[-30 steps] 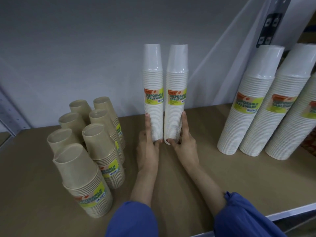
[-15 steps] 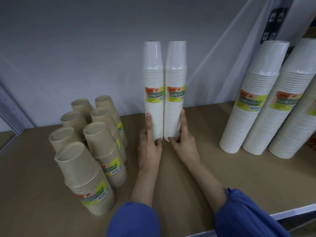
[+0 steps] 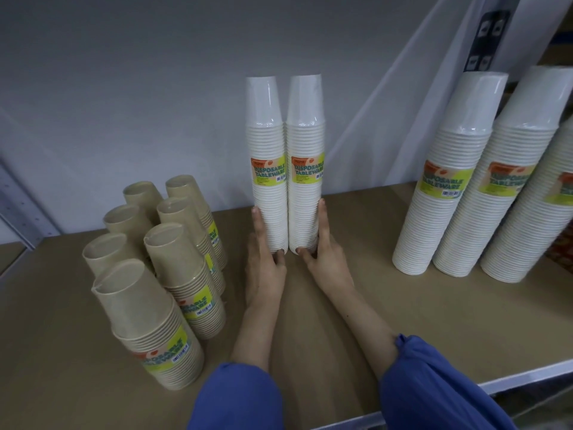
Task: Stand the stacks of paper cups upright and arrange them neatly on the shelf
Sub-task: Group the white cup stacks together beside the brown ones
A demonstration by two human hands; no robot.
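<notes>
- The shelf (image 3: 403, 321) is a flat brown board in front of a grey back wall (image 3: 124, 88).
- Two slim white cup stacks stand upright near the middle of the shelf, close to the wall: the left white stack (image 3: 269, 206) and the right white stack (image 3: 305, 206) touch along their sides.
- Each carries a yellow-green label (image 3: 269, 169) facing forward.
- The left hand (image 3: 265, 271) lies flat against the outer side of the left white stack, fingers straight and pointing up, thumb touching the front of its base.
- The right hand (image 3: 327, 265) mirrors it on the outer side of the right white stack, fingers straight, thumb at the base.
- Both hands are spread, not clasping; they press the pair together from either side.
- Blue sleeves (image 3: 238, 398) cover the forearms.
- A cluster of brown cup stacks (image 3: 183, 274) stands to the left, apart from the hands.
- Three wider white stacks (image 3: 440, 212) stand in a row at the right, touching one another.
</notes>
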